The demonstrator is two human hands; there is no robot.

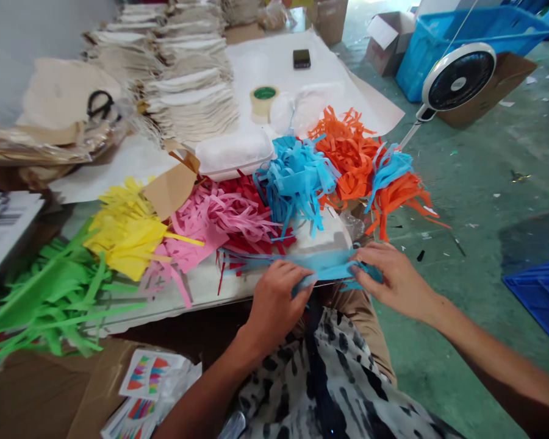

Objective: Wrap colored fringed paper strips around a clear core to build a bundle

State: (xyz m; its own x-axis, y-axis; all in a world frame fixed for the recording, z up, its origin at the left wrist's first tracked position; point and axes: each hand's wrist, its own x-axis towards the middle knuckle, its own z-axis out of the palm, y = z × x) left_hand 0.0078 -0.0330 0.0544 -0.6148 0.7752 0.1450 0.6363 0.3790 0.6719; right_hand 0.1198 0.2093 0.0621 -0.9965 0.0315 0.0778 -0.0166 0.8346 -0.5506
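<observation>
The person is holding a blue fringed paper piece [328, 266] at the near edge of the desk [201, 288], stretched sideways between both hands just above their lap. The left hand [274, 302] is gripping its left end, with the fingers [302, 281] closed together and pinching the paper from below and above. The right hand [393, 277] is gripping the right end, its fingers curled down and clamped on the blue strip. Thin blue fringes are trailing leftward from the piece across the desk edge. Behind the hands, heaps of cut fringed paper are lying side by side on the desk: a green heap [50, 299] is hanging off the far left, a yellow heap [125, 228] is lying next to it, then a pink heap [210, 219] over a red heap [251, 244], a blue heap [297, 177] and an orange heap [348, 149] on the right. A white foam box [233, 152] is sitting behind the pink heap, and a tape roll [264, 99] is lying farther back near stacks of pale cloth bags [187, 79]. Black scissors [100, 105] are lying at the left rear. On the floor to the right, a white fan [460, 76] is standing in front of a blue crate [476, 30].
</observation>
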